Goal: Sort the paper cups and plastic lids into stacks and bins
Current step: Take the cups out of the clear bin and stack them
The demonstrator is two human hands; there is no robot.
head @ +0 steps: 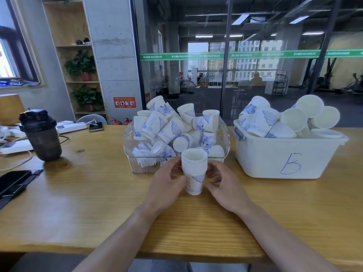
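Note:
A stack of nested white paper cups with a blue pattern (194, 171) stands upright on the wooden table (98, 193), just in front of the clear bin. My left hand (167, 185) grips its left side, fingers curled round it. My right hand (222, 181) holds the right side, fingertips on the rims and the lower cup. The clear plastic bin (129, 154) behind holds several loose cups lying every way, plus flat white lids at its lower left. A white bin marked "B" (284, 154) at the right holds stacked cups and round white lids.
A dark shaker bottle (42, 134) stands at the left of the table. Near it lie power strips with cables (70, 126), a phone (95, 126) and a black case (13, 183) at the left edge. A glass wall runs behind the table.

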